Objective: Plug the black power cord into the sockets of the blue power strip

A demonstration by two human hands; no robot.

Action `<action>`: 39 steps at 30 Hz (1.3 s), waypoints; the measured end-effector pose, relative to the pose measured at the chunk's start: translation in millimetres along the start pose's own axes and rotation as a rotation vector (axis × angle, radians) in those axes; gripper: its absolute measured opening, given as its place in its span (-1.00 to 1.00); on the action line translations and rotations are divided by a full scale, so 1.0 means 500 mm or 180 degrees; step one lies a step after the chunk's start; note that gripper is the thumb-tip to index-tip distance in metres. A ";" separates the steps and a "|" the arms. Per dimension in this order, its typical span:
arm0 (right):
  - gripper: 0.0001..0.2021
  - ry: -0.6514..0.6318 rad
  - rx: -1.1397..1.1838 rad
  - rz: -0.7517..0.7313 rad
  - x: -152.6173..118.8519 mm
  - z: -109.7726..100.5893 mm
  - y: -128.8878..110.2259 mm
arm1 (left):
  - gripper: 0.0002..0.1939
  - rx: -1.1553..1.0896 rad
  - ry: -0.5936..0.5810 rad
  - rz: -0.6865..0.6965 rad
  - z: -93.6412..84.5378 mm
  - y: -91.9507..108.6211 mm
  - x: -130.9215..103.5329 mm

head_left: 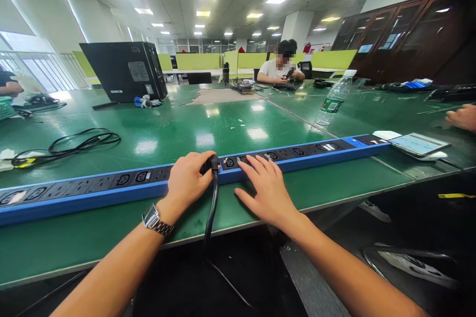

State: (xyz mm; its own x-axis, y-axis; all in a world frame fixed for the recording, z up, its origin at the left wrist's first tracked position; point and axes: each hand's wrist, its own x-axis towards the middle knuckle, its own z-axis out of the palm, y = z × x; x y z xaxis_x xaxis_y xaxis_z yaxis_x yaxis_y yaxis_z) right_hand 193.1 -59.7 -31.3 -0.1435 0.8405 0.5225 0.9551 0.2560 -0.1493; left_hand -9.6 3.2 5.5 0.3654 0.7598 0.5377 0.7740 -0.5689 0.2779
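A long blue power strip (193, 174) with black sockets lies across the green table near its front edge. My left hand (189, 178), with a watch on the wrist, is closed on a black plug (214, 162) at the middle of the strip. The plug's black cable (211, 208) hangs down over the table edge. Just right of it, my right hand (262, 185) rests with fingers spread on the strip's top and side, holding nothing. Whether the plug is fully seated in a socket cannot be made out.
Coiled black cable (85, 141) lies at left, a black computer case (126, 72) behind it. A plastic bottle (336, 96) and a tablet (420, 143) are at right. Another person (280, 67) sits across the table; a person's hand (463, 118) shows at the right edge.
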 end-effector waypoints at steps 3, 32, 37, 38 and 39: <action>-0.42 0.0026 0.0000 0.0002 0.000 0.001 0.000 | -0.70 -0.0032 0.0042 -0.0026 0.002 -0.001 -0.001; -0.42 0.0018 0.0004 0.0000 0.001 0.002 -0.001 | -0.69 -0.0019 -0.0228 -0.0048 -0.008 0.004 0.010; -0.41 0.0010 0.0002 0.0000 0.001 0.004 0.001 | -0.68 -0.0081 -0.0227 -0.0184 -0.008 0.003 0.006; -0.40 0.0014 0.0004 -0.0003 0.001 0.004 0.001 | -0.68 -0.0109 -0.0226 -0.0224 -0.007 0.003 0.006; -0.41 0.0023 0.0010 -0.0006 0.001 0.005 0.001 | -0.67 -0.0145 -0.0220 -0.0266 -0.006 0.003 0.006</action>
State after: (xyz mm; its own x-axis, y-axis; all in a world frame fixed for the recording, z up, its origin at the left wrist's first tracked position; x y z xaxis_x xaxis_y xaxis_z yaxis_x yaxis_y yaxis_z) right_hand 193.1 -58.0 -33.2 -0.1434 0.8365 0.5289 0.9540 0.2591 -0.1511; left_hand -9.0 3.9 10.0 0.3367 0.8241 0.4555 0.7796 -0.5153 0.3560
